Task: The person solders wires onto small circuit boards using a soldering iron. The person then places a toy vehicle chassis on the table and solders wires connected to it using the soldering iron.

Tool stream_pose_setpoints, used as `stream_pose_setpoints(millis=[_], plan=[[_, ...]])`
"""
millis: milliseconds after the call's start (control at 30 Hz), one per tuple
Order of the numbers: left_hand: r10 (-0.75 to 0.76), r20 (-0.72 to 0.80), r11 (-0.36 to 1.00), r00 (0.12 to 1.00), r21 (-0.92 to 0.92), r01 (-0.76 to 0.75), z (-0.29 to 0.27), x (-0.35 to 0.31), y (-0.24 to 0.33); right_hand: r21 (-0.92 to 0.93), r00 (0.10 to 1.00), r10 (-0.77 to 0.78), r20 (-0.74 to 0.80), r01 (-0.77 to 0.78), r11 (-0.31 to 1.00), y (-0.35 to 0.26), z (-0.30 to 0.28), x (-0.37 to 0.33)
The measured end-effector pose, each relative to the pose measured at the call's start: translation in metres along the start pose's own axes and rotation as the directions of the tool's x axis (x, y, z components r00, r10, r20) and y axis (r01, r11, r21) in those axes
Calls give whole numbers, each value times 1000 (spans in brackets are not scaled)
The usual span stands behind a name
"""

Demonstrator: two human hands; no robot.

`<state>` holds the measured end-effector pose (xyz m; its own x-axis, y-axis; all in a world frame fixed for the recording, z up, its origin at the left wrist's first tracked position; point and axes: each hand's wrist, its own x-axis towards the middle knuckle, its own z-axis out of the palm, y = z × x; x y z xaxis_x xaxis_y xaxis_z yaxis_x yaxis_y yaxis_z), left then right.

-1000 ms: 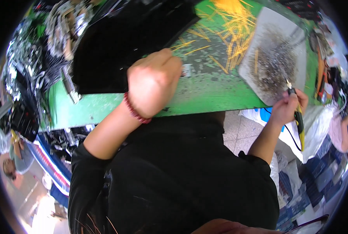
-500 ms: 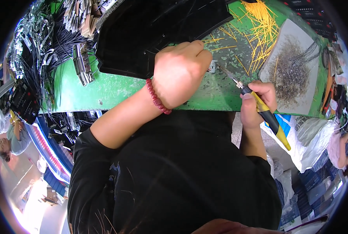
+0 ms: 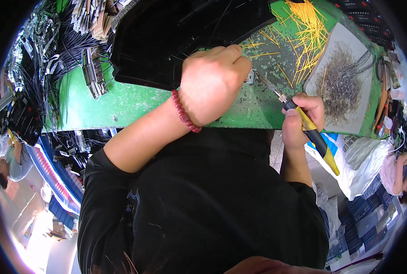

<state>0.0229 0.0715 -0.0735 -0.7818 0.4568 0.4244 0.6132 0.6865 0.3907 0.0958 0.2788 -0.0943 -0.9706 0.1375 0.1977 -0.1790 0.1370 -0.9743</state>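
Observation:
A yellow and black soldering iron (image 3: 315, 136) lies in my right hand (image 3: 302, 118), gripped between thumb and fingers. Its metal tip points up and left, toward a small whitish metal part (image 3: 250, 78). That part shows beside the fingertips of my left hand (image 3: 216, 84), which is closed with its back turned up. The left fingertips are mostly hidden, and the part seems pinched in them. A red bead bracelet (image 3: 181, 111) circles the left wrist. Just beyond this hand sits a large black plastic tray (image 3: 144, 55).
The bench top (image 3: 121, 109) is green and worn. Thin yellow sticks or wires (image 3: 306, 32) lie scattered at the back right. A grey board (image 3: 315, 82) with dark debris is on the right. At left are a metal-cased part (image 3: 93, 73) and tangled black cables (image 3: 71, 50).
My left hand and the small part have shifted very slightly to the right. The soldering iron stays in my right hand, almost unmoved, its tip still close to the part.

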Motion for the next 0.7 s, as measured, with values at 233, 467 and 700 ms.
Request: stream_pose_setpoints(millis=[233,467,700], plan=[[-27,16,999,1000,-26,28,-2,1,0,31,1000,-4,-25,5,1000,-1,1,1],[-32,28,999,999,-25,32,-2,1,1,30,999,13,-41,-12,999,-2,1,0],[-42,105,999,994,-18,44,-7,8,4,87,1000,20,-19,-19,996,-2,0,2]])
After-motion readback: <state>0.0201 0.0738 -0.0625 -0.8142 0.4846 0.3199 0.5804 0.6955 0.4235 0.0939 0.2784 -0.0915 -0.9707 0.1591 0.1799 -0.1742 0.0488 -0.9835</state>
